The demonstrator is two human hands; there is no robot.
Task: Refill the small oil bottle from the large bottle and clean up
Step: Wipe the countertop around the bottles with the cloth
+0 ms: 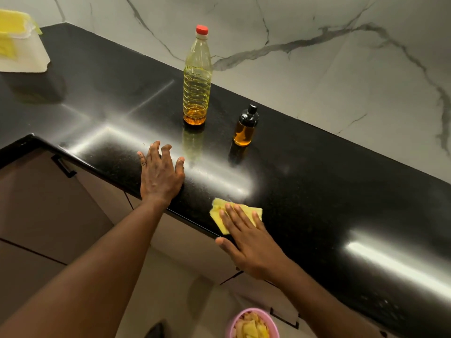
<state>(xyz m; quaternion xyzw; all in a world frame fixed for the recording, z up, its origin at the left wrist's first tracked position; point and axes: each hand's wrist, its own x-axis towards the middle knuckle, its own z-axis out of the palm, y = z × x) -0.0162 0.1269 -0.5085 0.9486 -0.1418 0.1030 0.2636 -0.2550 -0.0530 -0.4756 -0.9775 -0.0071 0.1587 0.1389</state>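
A tall clear plastic bottle with a red cap stands upright on the black countertop, with a little amber oil at its bottom. To its right stands the small oil bottle with a black pump top, partly filled with oil. My left hand rests flat on the counter near the front edge, fingers spread. My right hand presses with straight fingers on a folded yellow cloth lying at the counter's front edge.
A white container holding yellow cloths sits at the far left of the counter. A marble wall backs the counter. Below, on the floor, a pink bin holds yellow scraps. Cabinet fronts with black handles run under the counter.
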